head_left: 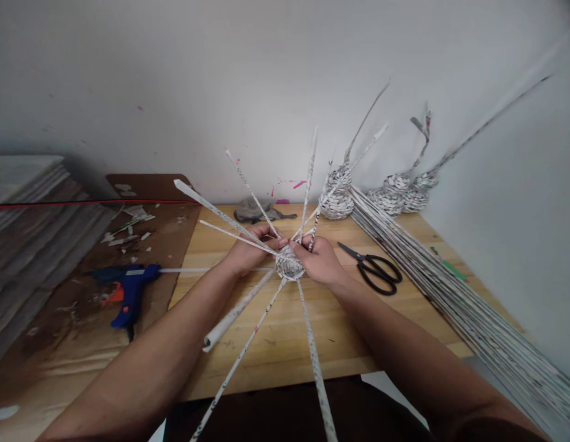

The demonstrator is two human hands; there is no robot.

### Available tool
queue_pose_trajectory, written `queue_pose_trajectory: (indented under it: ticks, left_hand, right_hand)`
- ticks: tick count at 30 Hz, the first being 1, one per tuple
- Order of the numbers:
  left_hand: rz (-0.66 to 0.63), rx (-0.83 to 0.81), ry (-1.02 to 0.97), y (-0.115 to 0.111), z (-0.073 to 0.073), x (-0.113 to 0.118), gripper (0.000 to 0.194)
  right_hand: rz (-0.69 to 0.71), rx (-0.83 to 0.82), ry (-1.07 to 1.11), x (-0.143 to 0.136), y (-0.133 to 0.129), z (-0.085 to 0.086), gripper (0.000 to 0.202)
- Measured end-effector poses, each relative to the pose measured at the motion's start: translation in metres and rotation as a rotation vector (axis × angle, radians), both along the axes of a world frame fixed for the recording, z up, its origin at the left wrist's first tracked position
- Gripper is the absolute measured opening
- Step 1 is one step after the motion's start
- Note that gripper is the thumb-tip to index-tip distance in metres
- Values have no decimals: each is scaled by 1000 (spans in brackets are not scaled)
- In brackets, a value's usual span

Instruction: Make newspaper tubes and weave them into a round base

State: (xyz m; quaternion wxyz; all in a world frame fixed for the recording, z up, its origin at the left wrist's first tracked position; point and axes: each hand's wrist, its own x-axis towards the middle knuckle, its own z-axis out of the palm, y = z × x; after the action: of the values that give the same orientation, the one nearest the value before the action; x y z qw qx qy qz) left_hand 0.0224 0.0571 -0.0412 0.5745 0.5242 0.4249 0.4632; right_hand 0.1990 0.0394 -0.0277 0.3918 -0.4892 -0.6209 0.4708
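Note:
A small round weaving of rolled newspaper tubes [290, 265] sits between my hands over the middle of the wooden board. Several long paper tubes [316, 362] fan out from it in all directions, some rising toward the wall and some reaching toward me. My left hand [253, 250] pinches the weaving's far left rim, fingers partly behind the tubes. On the other side my right hand [320, 258] grips the right rim, its thumb close to the left thumb. The fingertips of both hands are partly hidden.
Black-handled scissors [379, 270] lie right of my right hand. Beyond them is a bundle of paper tubes [432, 279]. Finished woven gourd shapes [338, 199] stand by the wall. A blue glue gun [131, 291] lies left on brown cardboard, near a grey cloth [252, 210] and stacked newspapers [31, 245].

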Motion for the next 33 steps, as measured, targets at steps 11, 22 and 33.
queue_pose_trajectory:
  ticks: [11, 22, 33]
  left_hand:
    - [-74, -72, -11, -1, 9, -1, 37]
    - [4, -62, 7, -4, 7, 4, 36]
    - [249, 103, 106, 1, 9, 4, 33]
  right_hand:
    - [-55, 35, -111, -2, -4, 4, 28]
    - [7, 133, -171, -1, -3, 0, 38]
    - [-41, 67, 37, 0, -7, 9, 43]
